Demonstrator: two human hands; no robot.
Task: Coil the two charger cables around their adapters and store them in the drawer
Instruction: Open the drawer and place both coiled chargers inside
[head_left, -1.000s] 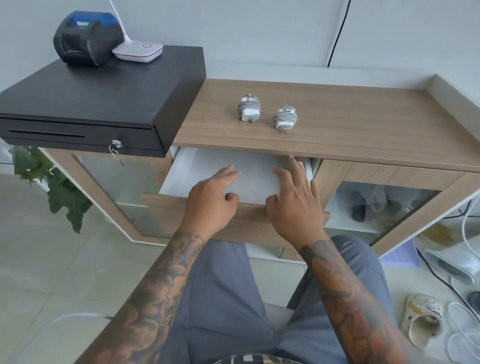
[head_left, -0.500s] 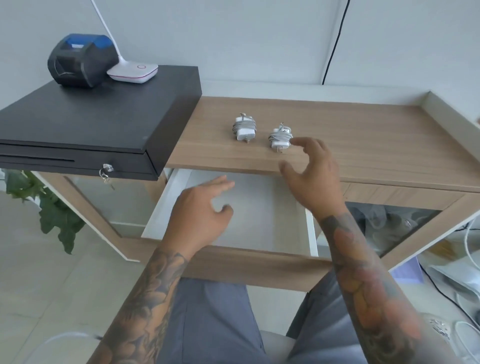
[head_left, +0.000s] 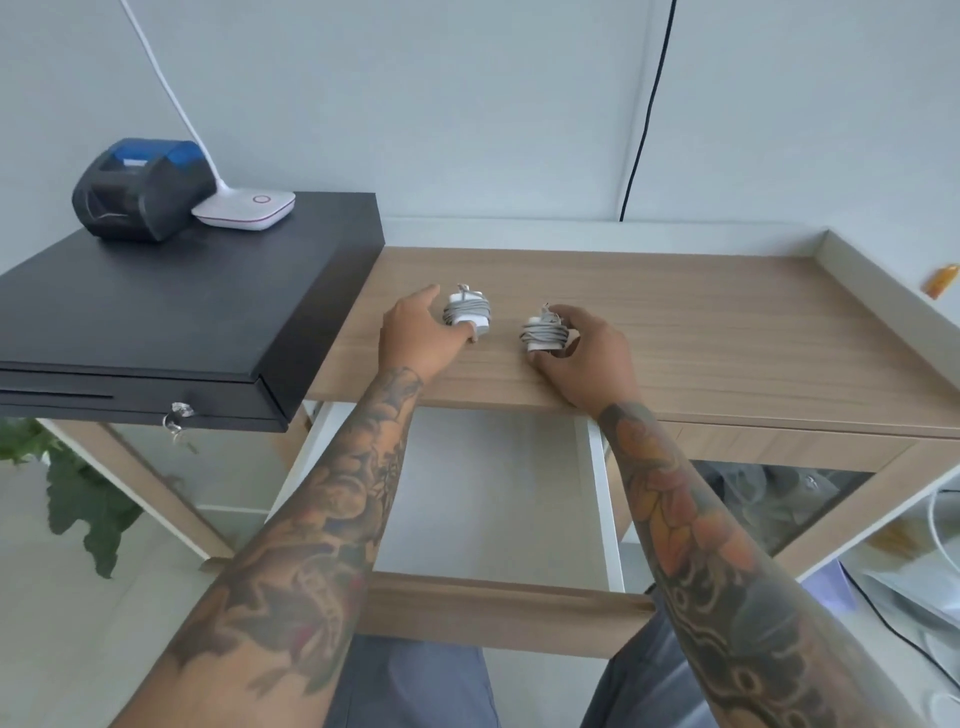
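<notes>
White plastic adapters, each bound in grey cable, sit side by side on the wooden counter (head_left: 727, 322), a little back from its near edge. The left hand (head_left: 415, 338) is curled around the left charger (head_left: 466, 314), thumb at its near corner and fingers reaching behind it. The right hand (head_left: 592, 358) cups the right charger (head_left: 543, 332) from the right, fingers bent over its far side. Whether either grip has fully closed I cannot tell, and both bundles rest on the wood. Directly below, the drawer (head_left: 498, 608) stands pulled out toward the person, its pale floor bare where visible. These bundles look small, light and rigid at the core, but the wraps are springy and could loosen. Best to pinch across the coils themselves, pressing cable against the block, not the loose plug ends
</notes>
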